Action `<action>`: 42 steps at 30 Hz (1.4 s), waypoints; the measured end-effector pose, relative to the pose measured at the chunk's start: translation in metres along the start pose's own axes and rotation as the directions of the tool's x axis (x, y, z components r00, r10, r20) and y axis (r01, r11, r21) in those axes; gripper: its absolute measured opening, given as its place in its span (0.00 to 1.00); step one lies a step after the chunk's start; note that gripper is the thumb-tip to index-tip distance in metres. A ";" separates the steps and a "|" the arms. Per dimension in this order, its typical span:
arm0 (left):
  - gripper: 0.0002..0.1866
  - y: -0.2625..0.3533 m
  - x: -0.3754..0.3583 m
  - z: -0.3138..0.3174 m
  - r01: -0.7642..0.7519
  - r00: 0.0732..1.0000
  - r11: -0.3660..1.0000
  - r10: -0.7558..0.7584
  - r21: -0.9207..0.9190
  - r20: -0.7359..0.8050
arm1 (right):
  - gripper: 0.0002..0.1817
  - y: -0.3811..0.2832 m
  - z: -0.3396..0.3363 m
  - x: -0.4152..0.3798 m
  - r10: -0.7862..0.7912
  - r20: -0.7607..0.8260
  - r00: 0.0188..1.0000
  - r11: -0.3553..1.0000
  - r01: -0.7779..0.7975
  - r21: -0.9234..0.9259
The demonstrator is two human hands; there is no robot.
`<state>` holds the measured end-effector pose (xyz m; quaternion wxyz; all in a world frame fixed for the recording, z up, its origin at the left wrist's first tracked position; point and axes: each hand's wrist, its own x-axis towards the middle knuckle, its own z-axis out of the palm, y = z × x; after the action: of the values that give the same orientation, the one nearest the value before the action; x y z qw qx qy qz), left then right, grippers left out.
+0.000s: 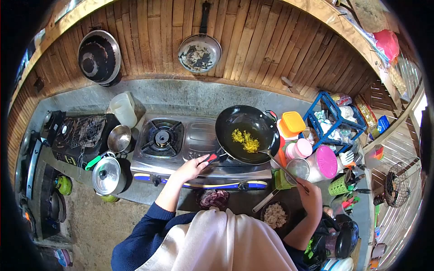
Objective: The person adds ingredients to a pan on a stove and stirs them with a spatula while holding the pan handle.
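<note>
A black wok (230,118) sits on the right burner of a two-burner gas stove (203,170), with yellow pieces of food (246,141) in oil at its middle. My left hand (191,170) is closed around the wok's red and black handle (211,157). Over to the right, my right hand (309,193) grips a long metal spatula (282,168), whose far end reaches the wok's right inner side. Below that hand lies a bowl of rice-like food (275,215).
Left of the stove's bare burner (162,137) are a lidded pot (107,175) and a small saucepan (120,138). Pink-lidded tubs (326,161), a strainer (298,169) and a blue rack (335,118) crowd the right side. Pans hang on the wall.
</note>
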<state>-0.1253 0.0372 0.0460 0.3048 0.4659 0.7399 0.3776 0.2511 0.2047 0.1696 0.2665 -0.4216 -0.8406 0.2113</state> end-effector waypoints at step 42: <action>0.21 0.014 -0.006 -0.004 0.052 0.999 0.998 -0.052 0.045 0.012 | 0.12 0.010 0.120 0.049 -0.123 -0.036 0.992 0.984 0.127 0.125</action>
<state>-0.1193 0.0350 0.0606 0.3091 0.4557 0.7579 0.3498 0.1581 0.2348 0.0847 0.3171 -0.3532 -0.8465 0.2413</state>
